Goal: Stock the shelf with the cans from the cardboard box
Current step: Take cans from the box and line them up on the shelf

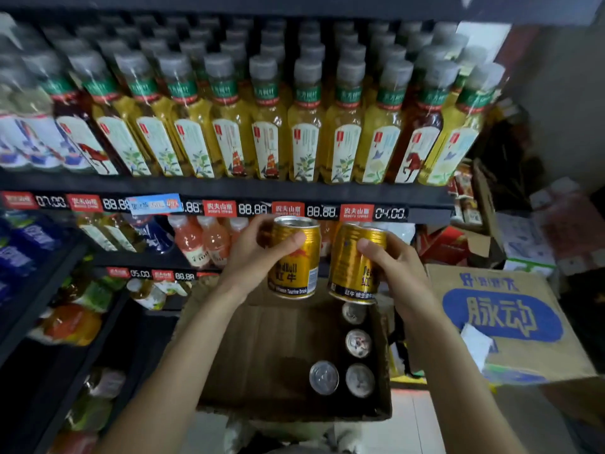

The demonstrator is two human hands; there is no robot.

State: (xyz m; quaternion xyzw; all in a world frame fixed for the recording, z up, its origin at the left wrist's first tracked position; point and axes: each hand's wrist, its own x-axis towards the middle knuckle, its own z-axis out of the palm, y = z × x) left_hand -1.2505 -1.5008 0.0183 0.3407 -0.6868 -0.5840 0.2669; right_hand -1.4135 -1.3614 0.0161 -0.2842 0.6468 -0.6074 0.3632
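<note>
Both hands are clamped on gold cans at frame centre: left hand (258, 257) on a can (293, 257) reading "Vitamin Taurine Drink", right hand (397, 273) on another (352, 263). Below, the cardboard box (262, 355) holds four more. Shelf tags (355, 212) read "NONGFU SPRING".

Two held cans (294, 257) (355, 263) sit side by side above the cardboard box (262, 355), before the shelf (229, 188).

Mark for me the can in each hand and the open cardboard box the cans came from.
can in left hand (294, 257), head view, on its gold side above the label text.
can in right hand (348, 260), head view, on its bare gold side.
cardboard box (262, 352), head view, on its bare brown floor.
</note>
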